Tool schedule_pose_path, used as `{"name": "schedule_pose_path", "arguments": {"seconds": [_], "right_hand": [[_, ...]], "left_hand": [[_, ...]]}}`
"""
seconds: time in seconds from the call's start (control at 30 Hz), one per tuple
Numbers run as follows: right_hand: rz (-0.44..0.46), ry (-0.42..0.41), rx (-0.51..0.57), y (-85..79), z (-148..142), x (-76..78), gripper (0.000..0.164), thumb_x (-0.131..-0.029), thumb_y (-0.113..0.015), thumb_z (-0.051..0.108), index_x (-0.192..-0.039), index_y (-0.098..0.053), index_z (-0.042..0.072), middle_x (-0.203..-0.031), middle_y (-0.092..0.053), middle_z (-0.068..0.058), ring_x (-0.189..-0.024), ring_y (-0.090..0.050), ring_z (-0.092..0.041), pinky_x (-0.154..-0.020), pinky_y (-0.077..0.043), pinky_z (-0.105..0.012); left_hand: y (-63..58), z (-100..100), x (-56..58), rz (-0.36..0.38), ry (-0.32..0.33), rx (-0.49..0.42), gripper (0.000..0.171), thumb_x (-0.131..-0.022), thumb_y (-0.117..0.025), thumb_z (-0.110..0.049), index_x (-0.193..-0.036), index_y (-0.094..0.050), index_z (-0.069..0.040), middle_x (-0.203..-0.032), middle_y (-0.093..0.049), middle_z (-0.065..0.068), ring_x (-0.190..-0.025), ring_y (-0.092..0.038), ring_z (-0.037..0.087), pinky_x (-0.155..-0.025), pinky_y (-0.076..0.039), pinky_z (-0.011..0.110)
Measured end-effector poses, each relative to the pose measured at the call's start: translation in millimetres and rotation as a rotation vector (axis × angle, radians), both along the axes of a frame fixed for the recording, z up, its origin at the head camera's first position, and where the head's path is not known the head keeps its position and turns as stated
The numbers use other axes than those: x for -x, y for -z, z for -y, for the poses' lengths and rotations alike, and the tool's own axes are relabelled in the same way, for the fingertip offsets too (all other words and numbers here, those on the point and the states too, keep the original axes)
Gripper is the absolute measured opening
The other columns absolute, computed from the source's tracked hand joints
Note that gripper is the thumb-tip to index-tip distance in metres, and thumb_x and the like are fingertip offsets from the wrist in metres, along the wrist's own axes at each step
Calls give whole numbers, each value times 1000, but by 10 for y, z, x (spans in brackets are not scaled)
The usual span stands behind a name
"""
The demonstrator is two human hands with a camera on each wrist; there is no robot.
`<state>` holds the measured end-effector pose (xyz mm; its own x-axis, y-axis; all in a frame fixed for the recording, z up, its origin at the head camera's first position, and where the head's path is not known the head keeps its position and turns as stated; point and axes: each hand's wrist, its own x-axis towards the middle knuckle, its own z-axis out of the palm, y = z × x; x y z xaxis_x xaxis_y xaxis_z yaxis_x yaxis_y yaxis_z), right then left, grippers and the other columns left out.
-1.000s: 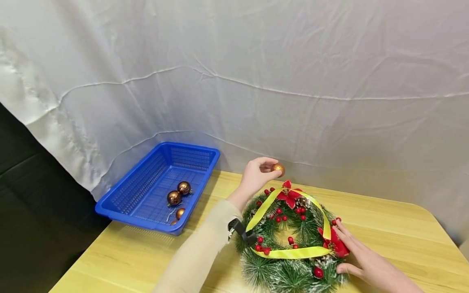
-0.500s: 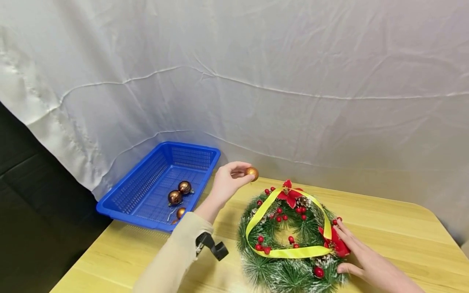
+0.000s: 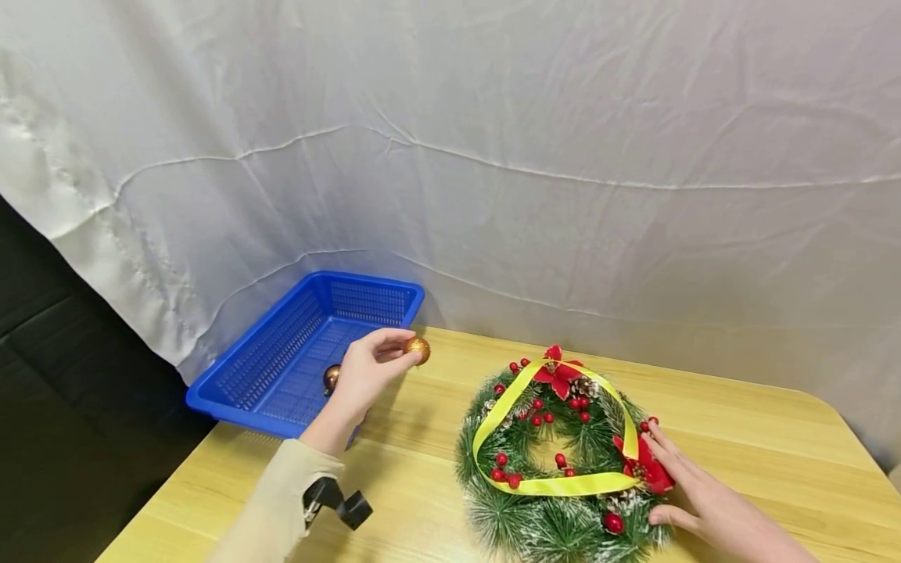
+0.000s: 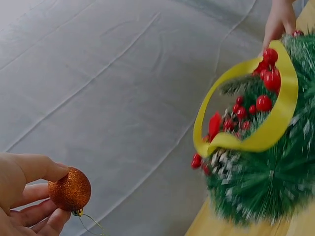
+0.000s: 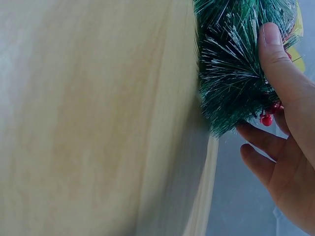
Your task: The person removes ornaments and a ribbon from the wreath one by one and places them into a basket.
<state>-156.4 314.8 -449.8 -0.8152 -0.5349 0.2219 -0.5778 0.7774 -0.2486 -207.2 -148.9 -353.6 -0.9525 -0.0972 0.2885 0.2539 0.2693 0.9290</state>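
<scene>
My left hand [image 3: 362,371] pinches a glittery copper Christmas bauble [image 3: 418,350] between thumb and fingers, above the table near the basket's right edge. A thin hanging loop trails from the bauble's cap [image 4: 78,213] in the left wrist view. A green Christmas wreath [image 3: 507,512] lies on the table to the right, with red berries, red flowers, pinecones and a yellow ribbon [image 3: 563,486] looped over it. My right hand [image 3: 707,504] rests at the wreath's right edge, fingers extended beside a red flower. The right wrist view has the thumb [image 5: 278,59] against the green needles.
A blue plastic basket [image 3: 369,280] stands at the back left, by the grey curtain [image 3: 493,195]. Inside it a shiny brown bauble [image 3: 331,378] shows, partly covered by my left hand. The wooden table [image 3: 774,438] has a rounded corner at the far right.
My left hand has moved left with the copper bauble, from above the wreath's far edge to the basket's side, covering some baubles there. The right hand and wreath have stayed in place.
</scene>
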Motion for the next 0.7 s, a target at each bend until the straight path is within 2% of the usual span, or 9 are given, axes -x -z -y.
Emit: {"name": "schedule_pose_path", "arguments": {"seconds": [0.1,0.23,0.33,0.5,0.7], "right_hand": [[22,10,-1,-5,1,-5,94,-80,-71,45,-152,-22,11,-156,-19,-14,-127,-5,18,-87,-52,-40],[58,27,-8,-13,3,-11,93,-81,-68,48,-153,-21,14,-156,-20,-14,-127,-8,13,-87,-51,-45],[59,31,-8,-15,4,-11,93,-80,-68,49,-153,-21,15,-156,-20,-14,-126,-11,10,-87,-51,-45],[21,18,-7,-9,5,-7,94,-79,-70,47,-153,-22,13,-156,-20,-14,-127,-7,15,-87,-52,-43],[33,19,-4,-4,7,-12,94,-80,-70,47,-153,-21,13,-156,-20,-14,-127,-4,18,-87,-52,-43]], "left_hand": [[19,160,-46,15,-20,-3,34,-80,-78,-10,-111,-68,-2,-106,-67,13,-97,-63,22,-82,-52,23],[55,373,-107,45,-66,42,36,-82,-77,-15,-115,-67,-3,-111,-66,13,-99,-62,20,-82,-51,20],[85,512,-147,57,-107,57,38,-83,-76,-16,-116,-66,-2,-113,-65,14,-98,-62,14,-81,-50,17],[115,696,-189,59,-165,35,40,-83,-76,-13,-118,-64,1,-115,-64,18,-92,-60,3,-78,-49,13],[125,882,-183,48,-220,60,40,-84,-75,-14,-118,-63,2,-113,-64,18,-89,-59,-1,-78,-48,11]]}}
